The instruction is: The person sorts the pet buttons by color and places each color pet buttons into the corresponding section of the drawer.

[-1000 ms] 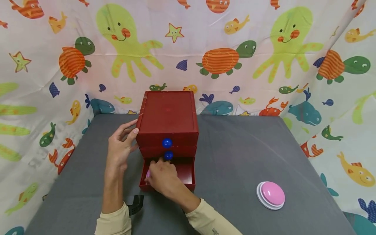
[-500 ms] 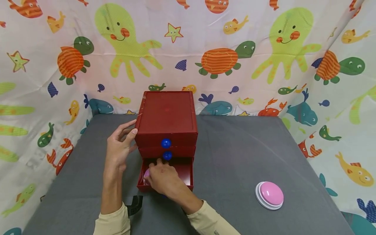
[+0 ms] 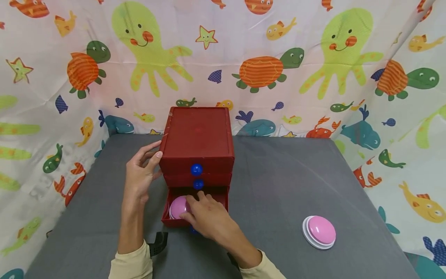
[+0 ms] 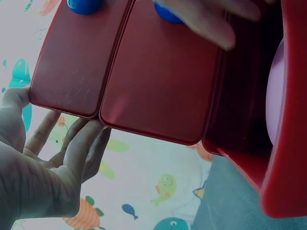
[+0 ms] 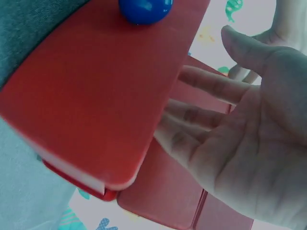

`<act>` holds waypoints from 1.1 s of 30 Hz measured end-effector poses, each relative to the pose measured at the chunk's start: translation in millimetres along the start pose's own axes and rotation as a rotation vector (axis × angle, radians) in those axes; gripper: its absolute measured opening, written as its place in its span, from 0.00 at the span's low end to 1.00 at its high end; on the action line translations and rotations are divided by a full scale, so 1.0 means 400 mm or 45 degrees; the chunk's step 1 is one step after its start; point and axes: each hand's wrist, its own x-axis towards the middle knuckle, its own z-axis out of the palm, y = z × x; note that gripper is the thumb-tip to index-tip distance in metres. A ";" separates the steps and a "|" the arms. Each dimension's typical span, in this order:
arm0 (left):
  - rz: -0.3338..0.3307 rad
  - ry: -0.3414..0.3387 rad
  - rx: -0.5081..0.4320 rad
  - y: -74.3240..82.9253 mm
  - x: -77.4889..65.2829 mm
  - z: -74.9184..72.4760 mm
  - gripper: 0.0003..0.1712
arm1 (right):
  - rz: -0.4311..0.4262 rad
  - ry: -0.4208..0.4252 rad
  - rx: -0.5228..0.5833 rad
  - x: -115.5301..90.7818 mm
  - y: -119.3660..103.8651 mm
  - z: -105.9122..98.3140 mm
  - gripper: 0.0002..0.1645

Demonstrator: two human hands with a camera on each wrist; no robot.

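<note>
A red drawer unit (image 3: 197,133) stands at mid-table, its bottom drawer (image 3: 173,223) pulled out. Inside that drawer, at the left, lies a pink dome button (image 3: 178,206) on a white base. My right hand (image 3: 209,219) reaches over the drawer's front with fingers spread and extended, its thumb and index finger overlapping the button's right side. The right wrist view shows its bare palm and straight fingers behind the drawer front (image 5: 96,96). My left hand (image 3: 141,174) rests against the unit's left side, thumb at the front corner and fingers loosely along the wall.
Another pink dome button (image 3: 320,231) on a white base sits on the grey table (image 3: 275,182) at the right. Two blue knobs mark the upper drawers, both closed. A curtain (image 3: 223,50) printed with sea animals surrounds the table at the back and sides.
My right hand has drawn back to the right and its fingers have spread, so more of the pink button in the drawer shows. The left hand keeps its place.
</note>
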 end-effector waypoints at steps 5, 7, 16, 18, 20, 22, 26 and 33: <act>-0.005 -0.015 -0.006 0.000 -0.003 -0.007 0.28 | 0.001 0.052 0.070 -0.029 0.016 -0.012 0.28; -0.004 -0.022 0.009 0.001 -0.006 -0.007 0.29 | 0.001 0.107 0.104 -0.042 0.025 -0.016 0.26; 0.059 -0.021 0.057 0.010 -0.011 -0.007 0.29 | 0.061 0.320 0.239 -0.101 0.083 -0.052 0.20; 0.063 -0.020 0.062 0.013 -0.013 -0.007 0.29 | 0.095 0.340 0.253 -0.114 0.102 -0.058 0.20; 0.065 -0.025 0.080 0.015 -0.015 -0.013 0.29 | 0.131 0.373 0.253 -0.121 0.121 -0.061 0.19; 0.071 -0.037 0.096 0.016 -0.017 -0.017 0.30 | 0.172 0.421 0.237 -0.130 0.145 -0.063 0.18; 0.100 -0.056 0.149 0.015 -0.023 -0.013 0.31 | 0.264 0.532 0.194 -0.156 0.207 -0.061 0.14; 0.114 -0.016 0.158 0.022 -0.024 -0.006 0.30 | 0.388 0.565 0.185 -0.206 0.298 -0.058 0.13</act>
